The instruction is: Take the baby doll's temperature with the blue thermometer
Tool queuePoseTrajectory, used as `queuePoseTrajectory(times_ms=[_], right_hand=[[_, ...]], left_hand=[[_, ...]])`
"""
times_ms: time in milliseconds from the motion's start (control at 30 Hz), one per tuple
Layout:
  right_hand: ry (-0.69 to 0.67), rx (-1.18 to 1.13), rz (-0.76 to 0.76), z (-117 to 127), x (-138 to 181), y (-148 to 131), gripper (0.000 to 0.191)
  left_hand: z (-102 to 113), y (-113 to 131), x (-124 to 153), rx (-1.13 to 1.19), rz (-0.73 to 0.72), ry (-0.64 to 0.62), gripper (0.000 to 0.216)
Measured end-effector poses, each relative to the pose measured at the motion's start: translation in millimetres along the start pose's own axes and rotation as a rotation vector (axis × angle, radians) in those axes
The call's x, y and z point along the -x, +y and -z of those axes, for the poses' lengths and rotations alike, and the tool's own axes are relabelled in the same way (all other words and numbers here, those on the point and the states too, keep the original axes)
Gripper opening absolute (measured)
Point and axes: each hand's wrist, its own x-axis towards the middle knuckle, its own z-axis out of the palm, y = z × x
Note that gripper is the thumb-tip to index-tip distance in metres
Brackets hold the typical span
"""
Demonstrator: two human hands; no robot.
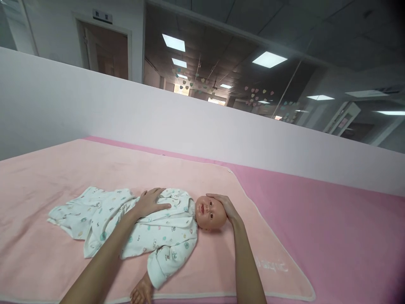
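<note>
A baby doll point(207, 213) lies on its back, its head toward the right. It wears a white printed baby outfit point(171, 236) with long sleeves and trousers. My left hand point(151, 203) rests on the doll's chest over the cloth, fingers extended and apart. Against the crown of the doll's head lies my right hand point(225, 205), its fingers stretched along the far side of the head. One doll hand point(142, 291) sticks out of the near sleeve at the bottom. Beneath the doll is a peach blanket point(221, 257) with pale edging.
The blanket covers part of a pink padded surface point(348, 228). A low white wall point(190, 126) runs along the far side. Behind it are large glass panes with heart stickers point(253, 95) and, at the left, a doorway point(107, 50).
</note>
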Motion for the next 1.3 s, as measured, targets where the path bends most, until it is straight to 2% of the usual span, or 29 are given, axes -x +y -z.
queuePoseTrajectory(times_ms=[133, 267, 467, 700, 900, 1000, 1133, 1300], right_hand=[[0.040, -0.048, 0.031, -1.1, 7.1, 3.5, 0.030], [0.091, -0.159, -0.005, 3.0, 8.9, 16.5, 0.040], [0.062, -0.144, 0.049, 7.3, 8.9, 26.9, 0.037], [0.184, -0.198, 0.051, 1.9, 11.5, 24.4, 0.048], [0.078, -0.101, 0.104, 5.1, 9.2, 26.8, 0.035], [0.101, -0.113, 0.098, 4.4, 9.6, 26.7, 0.035], [0.181, -0.167, 0.081, 2.7, 10.7, 24.9, 0.047], [0.103, -0.127, 0.048, 4.7, 9.9, 26.4, 0.037]], left_hand=[[-0.1, 0.6, -0.7, -0.006, -0.002, 0.018, 0.076], [-1.4, -0.4, -1.4, -0.023, 0.002, 0.031, 0.076], [-3.7, -4.8, -2.8, -0.015, -0.014, 0.025, 0.074], [-8.0, -9.5, -6.5, -0.026, -0.009, 0.033, 0.075], [-7.8, -9.9, -6.4, -0.028, -0.005, 0.031, 0.076], [-7.3, -9.3, -6.0, -0.029, -0.002, 0.031, 0.077], [-6.8, -8.5, -5.7, -0.025, -0.003, 0.026, 0.077], [-5.3, -7.0, -5.0, -0.031, 0.008, 0.020, 0.077]])
